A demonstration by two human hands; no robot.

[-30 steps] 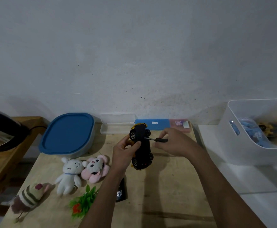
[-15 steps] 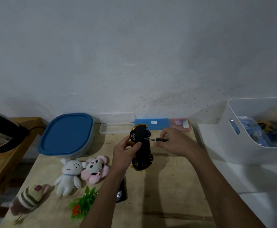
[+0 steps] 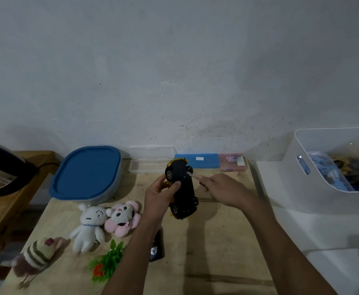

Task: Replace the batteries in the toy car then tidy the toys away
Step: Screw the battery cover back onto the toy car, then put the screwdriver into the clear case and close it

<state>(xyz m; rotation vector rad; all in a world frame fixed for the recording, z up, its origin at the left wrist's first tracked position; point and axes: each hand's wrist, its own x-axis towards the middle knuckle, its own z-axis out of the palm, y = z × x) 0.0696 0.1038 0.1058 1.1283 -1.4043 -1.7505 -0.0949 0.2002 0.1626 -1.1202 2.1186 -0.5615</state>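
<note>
My left hand (image 3: 160, 195) grips a toy car (image 3: 183, 188) above the wooden table (image 3: 216, 241), turned so its black underside faces me; a yellow body edge shows at its far end. My right hand (image 3: 225, 189) holds a small screwdriver (image 3: 195, 177) whose tip touches the car's underside near the far wheels. On the table's left lie a white plush (image 3: 89, 225), a pink plush (image 3: 123, 218) and a striped plush (image 3: 36, 255). A white storage bin (image 3: 314, 182) stands at the right with blue and dark items inside.
A blue-lidded container (image 3: 87, 172) sits at the back left. A clear open case (image 3: 150, 161), a blue case (image 3: 204, 160) and a pink box (image 3: 232, 163) line the wall. A green plastic plant (image 3: 108, 262) and a black remote (image 3: 157, 248) lie under my left forearm. A kettle (image 3: 1, 169) stands far left.
My right hand has shifted slightly and turned the screwdriver; the screwdriver's handle is now mostly hidden in the fingers. The car stays in the same tilted pose.
</note>
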